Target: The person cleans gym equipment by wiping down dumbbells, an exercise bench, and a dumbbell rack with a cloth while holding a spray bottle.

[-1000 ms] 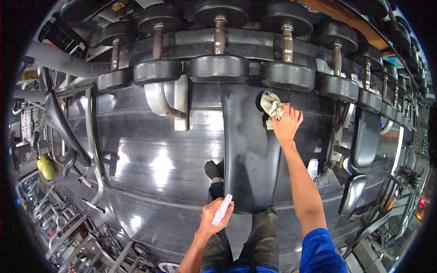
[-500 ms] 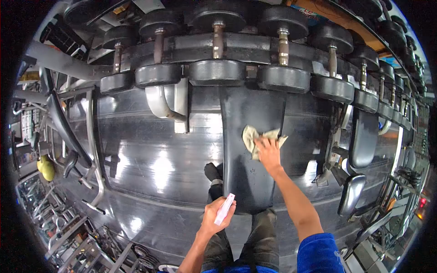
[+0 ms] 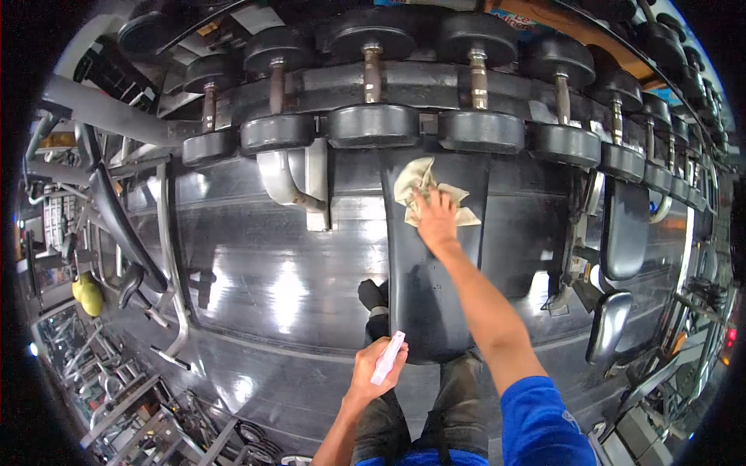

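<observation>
My right hand [image 3: 437,220] presses a crumpled cream cloth [image 3: 414,180] against the far part of a black padded bench [image 3: 431,303], fingers over the fabric. Small wet-looking spots show on the pad nearer to me. Close to my body, at the bench's near left corner, my left hand [image 3: 371,374] is closed round a narrow pale pink piece that looks like the head of a spray bottle [image 3: 389,358]. Whatever lies below that head is hidden by the hand. My legs stand at the near end of the bench, one foot beside its left edge.
A rack of black round-headed dumbbells [image 3: 373,124] spans the far side, overhanging the bench's far end. Another padded bench [image 3: 624,233] stands to the right. Gym machine frames [image 3: 167,248] are on the left, with a yellow-green rounded object [image 3: 88,295]. The dark floor [image 3: 264,272] reflects lights.
My right hand has slid the cloth farther away along the bench and slightly left. My left hand keeps its grip, nearly in place. The view has shifted a little.
</observation>
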Motion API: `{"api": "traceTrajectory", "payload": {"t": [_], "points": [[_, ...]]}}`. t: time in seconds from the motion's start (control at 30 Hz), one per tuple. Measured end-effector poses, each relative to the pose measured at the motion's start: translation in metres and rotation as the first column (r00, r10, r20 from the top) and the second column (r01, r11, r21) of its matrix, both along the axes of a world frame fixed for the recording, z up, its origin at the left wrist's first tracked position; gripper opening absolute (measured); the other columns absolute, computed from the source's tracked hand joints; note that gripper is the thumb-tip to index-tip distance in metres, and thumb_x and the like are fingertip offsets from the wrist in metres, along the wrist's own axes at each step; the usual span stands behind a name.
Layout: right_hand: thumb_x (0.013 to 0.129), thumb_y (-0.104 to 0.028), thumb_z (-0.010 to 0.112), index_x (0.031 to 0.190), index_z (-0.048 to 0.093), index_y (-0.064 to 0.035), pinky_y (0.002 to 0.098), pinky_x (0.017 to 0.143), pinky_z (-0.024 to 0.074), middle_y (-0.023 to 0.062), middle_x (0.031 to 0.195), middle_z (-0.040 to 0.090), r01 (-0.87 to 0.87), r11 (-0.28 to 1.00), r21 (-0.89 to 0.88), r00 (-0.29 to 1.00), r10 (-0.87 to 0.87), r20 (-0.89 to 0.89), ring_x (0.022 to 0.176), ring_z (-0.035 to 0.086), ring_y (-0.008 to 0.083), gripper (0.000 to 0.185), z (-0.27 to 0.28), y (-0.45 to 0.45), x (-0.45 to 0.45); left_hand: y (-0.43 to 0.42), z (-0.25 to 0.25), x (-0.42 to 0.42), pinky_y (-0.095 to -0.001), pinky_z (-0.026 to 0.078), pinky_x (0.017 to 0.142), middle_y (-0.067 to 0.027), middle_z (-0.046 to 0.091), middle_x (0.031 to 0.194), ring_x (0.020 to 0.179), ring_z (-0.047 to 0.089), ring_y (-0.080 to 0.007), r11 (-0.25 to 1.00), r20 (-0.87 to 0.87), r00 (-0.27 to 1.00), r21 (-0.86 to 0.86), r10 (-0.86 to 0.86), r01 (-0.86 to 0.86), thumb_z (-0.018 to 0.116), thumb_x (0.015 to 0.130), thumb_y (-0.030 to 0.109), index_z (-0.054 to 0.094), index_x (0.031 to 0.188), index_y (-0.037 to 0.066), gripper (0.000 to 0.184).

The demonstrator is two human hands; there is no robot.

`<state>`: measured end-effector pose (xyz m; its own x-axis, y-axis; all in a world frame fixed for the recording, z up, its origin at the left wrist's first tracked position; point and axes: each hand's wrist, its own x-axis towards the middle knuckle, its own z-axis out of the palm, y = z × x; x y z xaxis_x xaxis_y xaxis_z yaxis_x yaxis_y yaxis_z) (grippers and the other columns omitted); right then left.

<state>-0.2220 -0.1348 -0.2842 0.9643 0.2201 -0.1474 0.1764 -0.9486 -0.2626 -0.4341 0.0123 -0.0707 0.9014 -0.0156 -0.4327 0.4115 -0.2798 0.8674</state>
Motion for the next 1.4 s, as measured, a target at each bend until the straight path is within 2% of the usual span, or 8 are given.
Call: {"api": "traceTrajectory", "payload": {"t": [0.3, 0.43, 0.53, 0.73, 1.0, 1.2, 1.3, 1.4], "points": [[0.086, -0.013, 0.059, 0.124, 0.063, -0.0217, 0.0445, 0.1, 0.0436, 0.004, 0.129, 0.052, -0.372, 0.924, 0.092, 0.908, 0.383, -0.17, 0.116, 0.049, 0.0299, 0.04, 0.001, -0.05, -0.101, 0.001, 0.004, -0.004, -0.0322, 0.055, 0.069, -0.0124, 0.069, 0.086, 0.077, 0.071, -0.0245, 0.997, -0.002, 0.998, -0.043, 0.059, -0.059, 0.068, 0.083, 0.001, 0.067, 0.096, 0.0, 0.013], [0.088, -0.015, 0.06, 0.115, 0.068, -0.0171, 0.0426, 0.098, 0.0475, 0.01, 0.113, 0.061, -0.004, 0.875, 0.485, 0.801, 0.292, -0.522, 0.116, 0.055, 0.0319, 0.028, 0.029, -0.064, -0.066, 0.002, 0.003, -0.008, -0.0255, 0.046, 0.054, -0.0036, 0.062, 0.07, 0.058, 0.059, -0.0079, 0.985, 0.029, 0.99, -0.11, 0.135, -0.131, 0.067, 0.086, 0.003, 0.068, 0.092, 0.002, 0.006], [0.088, -0.015, 0.061, 0.117, 0.067, -0.0175, 0.0415, 0.097, 0.048, 0.0087, 0.119, 0.058, 0.154, 0.883, 0.445, 0.835, 0.125, -0.537, 0.119, 0.053, 0.0291, 0.029, 0.065, -0.04, -0.018, 0.009, 0.005, -0.005, -0.0269, 0.048, 0.057, -0.0065, 0.064, 0.073, 0.062, 0.062, -0.0112, 0.991, 0.053, 0.993, -0.095, 0.102, -0.097, 0.068, 0.085, 0.002, 0.067, 0.092, 0.002, 0.007], [0.085, -0.011, 0.063, 0.118, 0.067, -0.0205, 0.044, 0.098, 0.0475, 0.008, 0.129, 0.053, -0.127, 0.986, 0.105, 0.989, 0.118, 0.091, 0.118, 0.053, 0.03, 0.035, 0.042, 0.041, 0.03, 0.028, 0.006, -0.006, -0.0314, 0.053, 0.067, -0.0126, 0.069, 0.087, 0.075, 0.069, -0.0221, 0.993, 0.105, 0.992, -0.107, 0.068, -0.057, 0.069, 0.083, 0.002, 0.067, 0.093, 0.001, 0.01], [0.077, -0.007, 0.065, 0.106, 0.07, -0.0208, 0.0481, 0.097, 0.0459, 0.0055, 0.132, 0.049, -0.125, 0.992, 0.003, 0.989, 0.125, -0.084, 0.115, 0.049, 0.0325, 0.033, 0.007, 0.043, -0.102, 0.065, 0.011, -0.003, -0.0327, 0.054, 0.069, -0.014, 0.069, 0.088, 0.077, 0.07, -0.0251, 0.995, 0.094, 0.995, -0.083, -0.041, 0.049, 0.069, 0.083, 0.001, 0.067, 0.093, -0.001, 0.011], [0.078, -0.005, 0.063, 0.101, 0.07, -0.0178, 0.0437, 0.088, 0.0517, 0.0092, 0.11, 0.063, 0.195, 0.946, 0.26, 0.935, -0.099, -0.339, 0.094, 0.063, 0.0337, 0.027, 0.024, 0.013, -0.139, 0.066, 0.012, -0.013, -0.0321, 0.054, 0.068, -0.014, 0.069, 0.085, 0.075, 0.069, -0.0237, 0.982, 0.135, 0.986, -0.175, 0.095, -0.071, 0.069, 0.082, -0.001, 0.067, 0.091, -0.001, 0.009], [0.081, -0.005, 0.062, 0.103, 0.068, -0.0148, 0.0441, 0.088, 0.0513, 0.0105, 0.108, 0.063, 0.335, 0.866, 0.37, 0.938, -0.271, -0.215, 0.099, 0.063, 0.0336, 0.025, 0.046, 0.031, -0.085, 0.062, 0.009, -0.018, -0.0316, 0.053, 0.067, -0.0135, 0.069, 0.083, 0.074, 0.069, -0.0225, 0.972, 0.169, 0.974, -0.207, 0.15, -0.113, 0.069, 0.082, -0.002, 0.067, 0.09, -0.001, 0.008], [0.08, -0.004, 0.063, 0.107, 0.067, -0.0148, 0.043, 0.091, 0.0514, 0.0098, 0.122, 0.057, 0.128, 0.909, 0.396, 0.988, -0.151, 0.027, 0.111, 0.057, 0.0315, 0.029, 0.044, 0.058, -0.03, 0.063, 0.009, -0.025, -0.0312, 0.053, 0.065, -0.0132, 0.068, 0.082, 0.072, 0.068, -0.0223, 0.974, 0.175, 0.973, -0.194, 0.151, -0.117, 0.07, 0.082, -0.002, 0.067, 0.09, -0.001, 0.008]]}}
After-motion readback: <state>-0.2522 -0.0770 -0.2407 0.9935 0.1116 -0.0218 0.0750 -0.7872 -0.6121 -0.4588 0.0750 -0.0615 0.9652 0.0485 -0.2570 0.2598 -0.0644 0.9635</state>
